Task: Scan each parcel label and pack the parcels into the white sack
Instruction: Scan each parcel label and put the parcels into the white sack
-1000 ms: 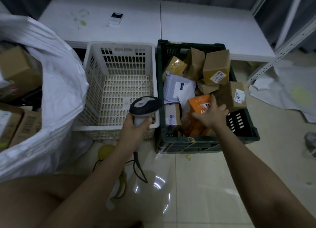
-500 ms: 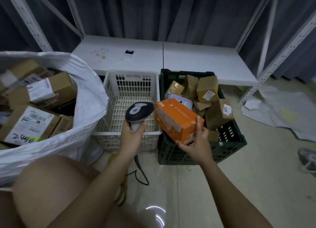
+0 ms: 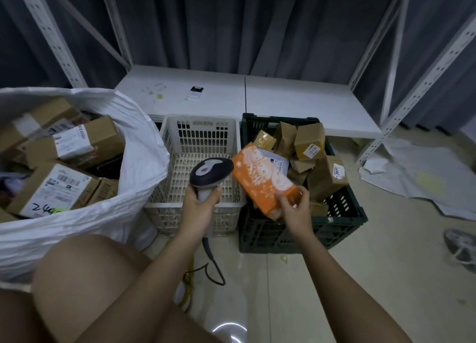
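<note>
- Above the near rim of the dark green crate [image 3: 342, 226], the orange parcel [image 3: 264, 179] is held by the right hand [image 3: 296, 211], whose fingers are curled round the parcel's near, lower end.
- The parcel's long axis is seen to run from that hand up and away to the left, so that its far end lies just beside the head of the scanner [image 3: 210, 172]; whether the two touch cannot be told.
- The scanner is gripped at its handle by the left hand [image 3: 202, 206], over the white basket [image 3: 164, 139], with its head turned toward the parcel on its right.
- No shipping label is visible on the upward face of the parcel, which shows only a white printed pattern; it is judged that the label lies on a hidden face and that the parcel must be turned before a scan can be taken.
- The white sack [image 3: 139, 167] stands well to the left, beyond the scanner hand, with labelled cartons [image 3: 74, 143] already inside; the left hand is the nearer to it.
- Further brown parcels [image 3: 309, 143] remain in the crate, behind and to the right of the held one.
</note>
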